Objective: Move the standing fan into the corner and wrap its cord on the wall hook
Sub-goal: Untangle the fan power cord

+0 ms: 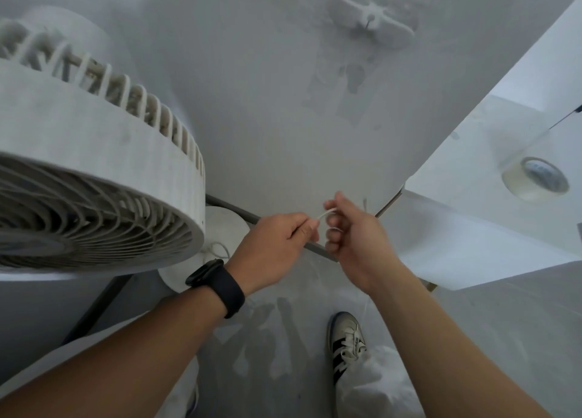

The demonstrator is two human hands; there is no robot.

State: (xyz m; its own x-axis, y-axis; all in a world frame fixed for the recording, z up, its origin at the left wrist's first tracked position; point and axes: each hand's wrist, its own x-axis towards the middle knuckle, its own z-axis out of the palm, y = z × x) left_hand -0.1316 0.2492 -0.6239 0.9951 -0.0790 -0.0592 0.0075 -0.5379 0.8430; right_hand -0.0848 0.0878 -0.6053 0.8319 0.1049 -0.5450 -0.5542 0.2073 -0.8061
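The white standing fan (94, 165) fills the left side, its grille head close to the wall, its round base (226, 225) on the floor below. A thin white cord (326, 212) runs between my two hands in the middle. My left hand (277, 244), with a black watch on its wrist, pinches the cord. My right hand (352, 234) has the cord looped around its fingers. More cord (217, 249) lies coiled on the fan base. A white wall hook (370, 20) sits high on the wall, well above both hands.
A white table or shelf (472, 197) juts in from the right, with a roll of clear tape (535, 178) on it. A dark baseboard (248, 217) runs along the wall's foot. My shoe (345, 345) stands on the grey floor below.
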